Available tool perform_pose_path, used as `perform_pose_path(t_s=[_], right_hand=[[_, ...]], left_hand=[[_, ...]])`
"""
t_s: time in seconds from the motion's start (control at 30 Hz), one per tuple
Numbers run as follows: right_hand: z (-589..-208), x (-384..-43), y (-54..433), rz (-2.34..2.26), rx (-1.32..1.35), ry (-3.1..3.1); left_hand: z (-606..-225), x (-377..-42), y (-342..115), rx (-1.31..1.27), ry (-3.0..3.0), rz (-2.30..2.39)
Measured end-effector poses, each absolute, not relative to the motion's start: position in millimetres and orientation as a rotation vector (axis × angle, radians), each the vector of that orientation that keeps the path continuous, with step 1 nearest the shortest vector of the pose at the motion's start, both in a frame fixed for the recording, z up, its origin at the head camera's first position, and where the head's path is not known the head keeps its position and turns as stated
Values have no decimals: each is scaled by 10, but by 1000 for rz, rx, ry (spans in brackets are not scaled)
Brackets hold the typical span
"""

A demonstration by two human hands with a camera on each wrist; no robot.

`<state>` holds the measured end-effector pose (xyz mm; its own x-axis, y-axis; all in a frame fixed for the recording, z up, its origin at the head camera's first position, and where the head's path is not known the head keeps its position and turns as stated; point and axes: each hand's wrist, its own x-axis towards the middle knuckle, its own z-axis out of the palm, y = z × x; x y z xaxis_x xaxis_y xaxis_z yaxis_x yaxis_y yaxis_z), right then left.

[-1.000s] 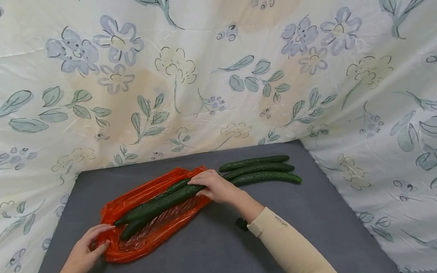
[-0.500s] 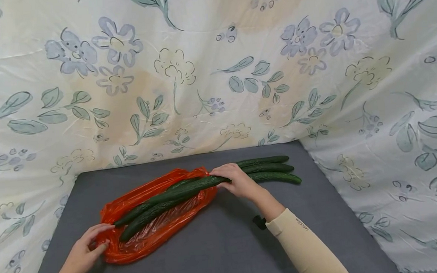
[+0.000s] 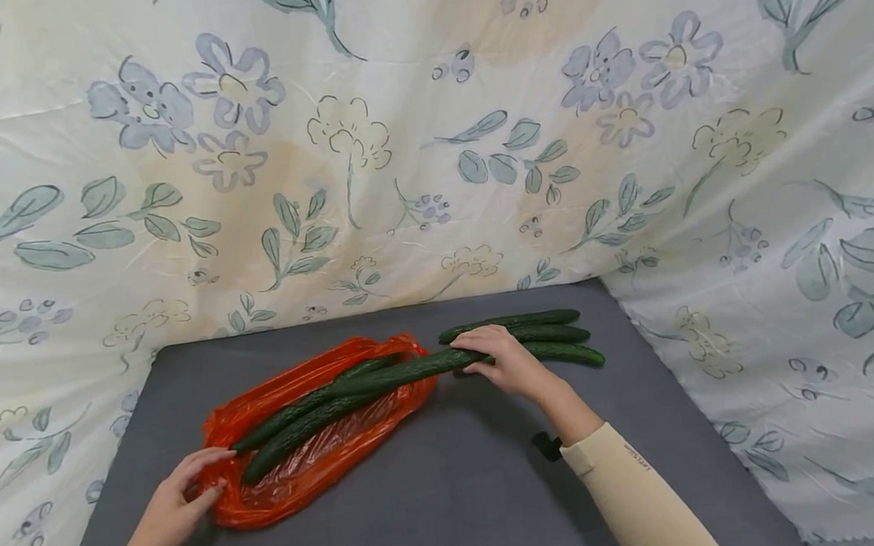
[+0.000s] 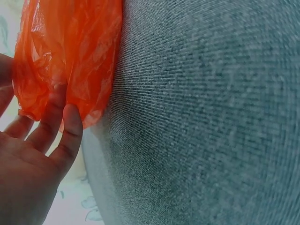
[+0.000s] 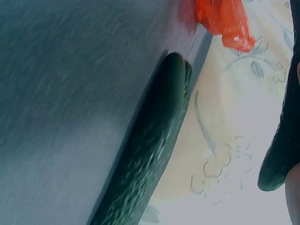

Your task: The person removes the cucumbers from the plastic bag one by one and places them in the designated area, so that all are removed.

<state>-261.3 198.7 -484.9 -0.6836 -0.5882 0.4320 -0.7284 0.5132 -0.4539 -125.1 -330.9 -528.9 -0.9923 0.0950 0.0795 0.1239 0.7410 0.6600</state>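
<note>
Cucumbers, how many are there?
6: one cucumber held by the right hand, two more lying in the orange plastic bag, three side by side on the gray table. Others may be hidden in the bag.

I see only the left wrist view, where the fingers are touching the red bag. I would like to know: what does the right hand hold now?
Observer: The right hand holds a long cucumber near one end.
Operator: Thank you. And the remaining part of it, where is it?
Observer: In the head view, it extends over the red bag.
Operator: Do any cucumbers lie outside of the bag?
Observer: Yes, three more cucumbers lie side by side, partly hidden behind that hand.
</note>
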Motion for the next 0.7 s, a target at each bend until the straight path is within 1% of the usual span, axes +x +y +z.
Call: perform_pose_path(t_s=[0.27, 0.7], right_hand=[[-4885, -2604, 2253, 879, 1048, -2549], [-4985, -2489, 2784, 916, 882, -2571]], left_hand=[[-5308, -1226, -3354, -153, -2889, -1092], [-5312, -1272, -3379, -205, -2849, -1102]])
